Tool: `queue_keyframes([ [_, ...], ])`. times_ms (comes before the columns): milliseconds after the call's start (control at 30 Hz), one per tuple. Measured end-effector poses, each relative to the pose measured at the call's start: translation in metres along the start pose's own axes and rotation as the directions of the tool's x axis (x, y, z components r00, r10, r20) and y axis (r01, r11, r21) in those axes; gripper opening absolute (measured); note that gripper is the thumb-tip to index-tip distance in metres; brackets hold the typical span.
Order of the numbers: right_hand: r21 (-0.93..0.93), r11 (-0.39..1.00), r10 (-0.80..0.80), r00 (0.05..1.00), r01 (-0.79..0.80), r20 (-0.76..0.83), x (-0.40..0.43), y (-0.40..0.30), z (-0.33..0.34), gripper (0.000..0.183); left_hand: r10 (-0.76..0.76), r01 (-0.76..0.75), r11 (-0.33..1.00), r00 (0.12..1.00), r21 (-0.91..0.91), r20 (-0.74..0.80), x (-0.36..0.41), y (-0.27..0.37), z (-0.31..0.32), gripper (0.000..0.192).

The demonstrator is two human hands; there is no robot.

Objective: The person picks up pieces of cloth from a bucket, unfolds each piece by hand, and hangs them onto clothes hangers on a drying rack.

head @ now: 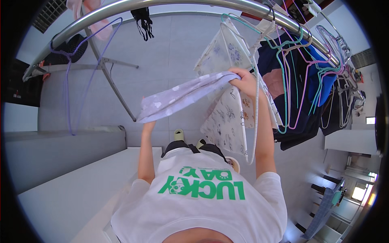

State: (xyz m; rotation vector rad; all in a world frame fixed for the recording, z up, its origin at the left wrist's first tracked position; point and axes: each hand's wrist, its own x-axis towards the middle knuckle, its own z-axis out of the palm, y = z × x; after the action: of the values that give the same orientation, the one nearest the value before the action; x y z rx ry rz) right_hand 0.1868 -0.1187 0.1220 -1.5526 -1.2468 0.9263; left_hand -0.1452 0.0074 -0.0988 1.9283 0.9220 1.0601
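Observation:
A lilac cloth with a pale pattern (185, 94) is stretched between my hands, in front of my body. My right hand (244, 82) grips its right end, close to white wire hangers (256, 121) that carry thin patterned cloths (223, 121). At the cloth's lower left end is my left hand (149, 124), its fingers mostly hidden behind the fabric, so its grip is not plain. A purple wire hanger (69, 91) with no garment on it hangs from the metal rail (194, 2) at the left.
Along the right part of the rail hang several coloured hangers (285, 91) and dark clothes (299, 127). A black strappy item (143, 22) hangs at the top. The rack's metal leg (117, 88) stands at left, beyond a grey padded edge (76, 148). Slippers (179, 135) are below me.

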Motion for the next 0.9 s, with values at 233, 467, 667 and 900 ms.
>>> queue_keyframes([
  [233, -0.087, 0.991, -0.104, 0.994, 0.100, -0.045, 0.022, -0.014, 0.034, 0.020, -0.383, 0.817, 0.517, 0.487, -0.255, 0.785, 0.037, 0.056, 0.042, 0.047],
  [467, -0.425, 0.904, -0.254, 0.856, 0.045, -0.451, 0.047, -0.023, 0.079, 0.028, 0.058, 0.363, 0.579, 0.875, -0.730, 0.481, 0.052, 0.218, 0.010, 0.044],
  [667, -0.596, 0.803, -0.216, 0.935, 0.007, -0.281, 0.058, -0.027, 0.072, 0.041, -0.222, 0.442, 0.815, 0.836, -0.375, 0.502, 0.028, 0.237, -0.028, 0.030],
  [900, -0.378, 0.922, -0.244, 0.886, 0.086, -0.395, 0.064, -0.014, 0.018, 0.042, -0.219, 0.150, 0.938, 0.955, -0.313, -0.199, 0.040, 0.222, -0.073, 0.012],
])
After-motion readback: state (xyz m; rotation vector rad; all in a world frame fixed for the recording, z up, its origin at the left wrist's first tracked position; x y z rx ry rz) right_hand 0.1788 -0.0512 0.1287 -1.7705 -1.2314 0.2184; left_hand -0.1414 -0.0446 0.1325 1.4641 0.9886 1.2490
